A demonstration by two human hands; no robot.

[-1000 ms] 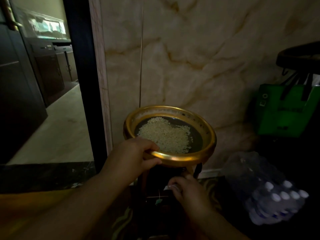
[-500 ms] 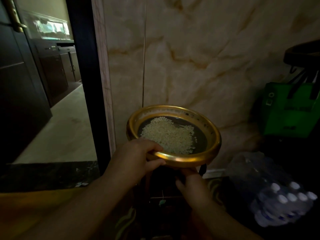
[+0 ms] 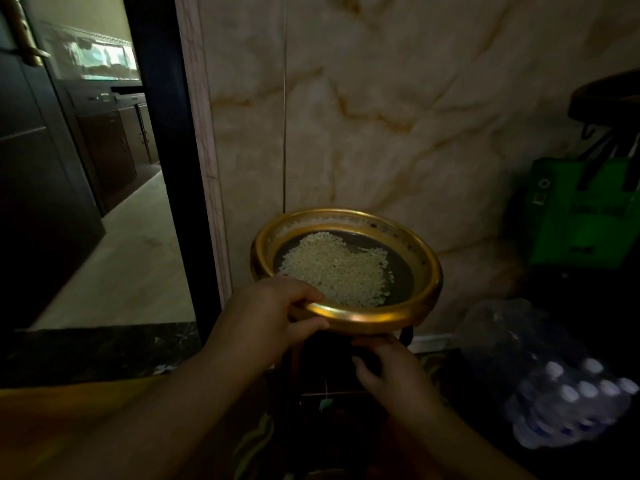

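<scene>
Where the light falls: it is dim, so only the nearer things show plainly.
Left hand: the left hand (image 3: 266,317) grips the near-left rim of the round, shallow golden metal bowl (image 3: 374,315), fingers curled over the lip and thumb beneath it.
Bowl: the bowl is held up roughly level in front of the cream marble-veined wall (image 3: 398,116), above the dark stand (image 3: 329,393).
Contents: a heap of pale rice grains (image 3: 337,268) lies on the bowl's dark floor, spread toward its near-left part.
Right hand: the right hand (image 3: 391,372) is just under the bowl's near edge, fingers curled toward the dark stand; whether it grasps anything I cannot tell, as its fingertips are lost in shadow.
To the right: a shrink-wrapped pack of white-capped water bottles (image 3: 568,400) lies low, and a green fabric bag (image 3: 581,216) stands behind it.
To the left: a dark doorway frame (image 3: 166,150) opens onto a pale floor (image 3: 121,258) and dark cabinets (image 3: 114,147).
</scene>
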